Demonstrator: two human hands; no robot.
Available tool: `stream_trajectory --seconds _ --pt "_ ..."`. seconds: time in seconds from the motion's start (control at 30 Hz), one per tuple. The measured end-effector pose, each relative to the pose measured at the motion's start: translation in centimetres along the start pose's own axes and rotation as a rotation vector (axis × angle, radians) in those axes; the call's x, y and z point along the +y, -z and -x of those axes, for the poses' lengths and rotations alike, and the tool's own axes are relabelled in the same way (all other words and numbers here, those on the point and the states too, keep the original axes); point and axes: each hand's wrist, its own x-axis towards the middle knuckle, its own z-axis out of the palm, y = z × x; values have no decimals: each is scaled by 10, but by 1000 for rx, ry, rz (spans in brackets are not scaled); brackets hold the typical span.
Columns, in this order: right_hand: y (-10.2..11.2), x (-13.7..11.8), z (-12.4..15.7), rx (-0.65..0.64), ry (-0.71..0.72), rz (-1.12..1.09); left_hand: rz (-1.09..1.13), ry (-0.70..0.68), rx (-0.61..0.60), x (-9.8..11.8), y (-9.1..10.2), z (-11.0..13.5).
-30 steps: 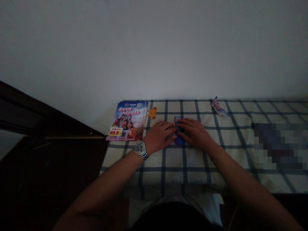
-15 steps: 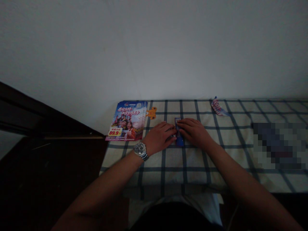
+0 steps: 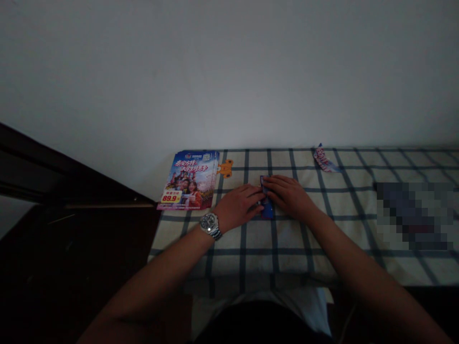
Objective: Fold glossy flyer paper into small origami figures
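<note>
A narrow folded blue paper [image 3: 267,209] lies on the checked cloth [image 3: 287,253], pinched between my two hands. My left hand [image 3: 238,207] has its fingertips at the paper's left side, and a steel wristwatch [image 3: 209,224] sits on that wrist. My right hand [image 3: 289,197] curls over the paper from the right, hiding much of its upper part. Left of my left hand lies a stack of colourful printed leaflets [image 3: 187,180] with a red "89.9" price tag.
An orange cut-out paper shape [image 3: 225,168] lies beside the leaflets, and a crumpled printed paper strip [image 3: 324,160] sits at the cloth's back edge. A pixelated patch [image 3: 412,215] covers the cloth at right. Dark wooden furniture [image 3: 71,210] stands left; a white wall rises behind.
The blue paper looks narrower than a second ago, folded tighter between my fingers. My left hand has shifted slightly toward the near side of the cloth.
</note>
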Motion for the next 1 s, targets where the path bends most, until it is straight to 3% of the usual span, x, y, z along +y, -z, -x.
stream_trajectory --seconds 1.0 --pt "-5 2 1 9 19 16 36 -3 -42 -4 2 2"
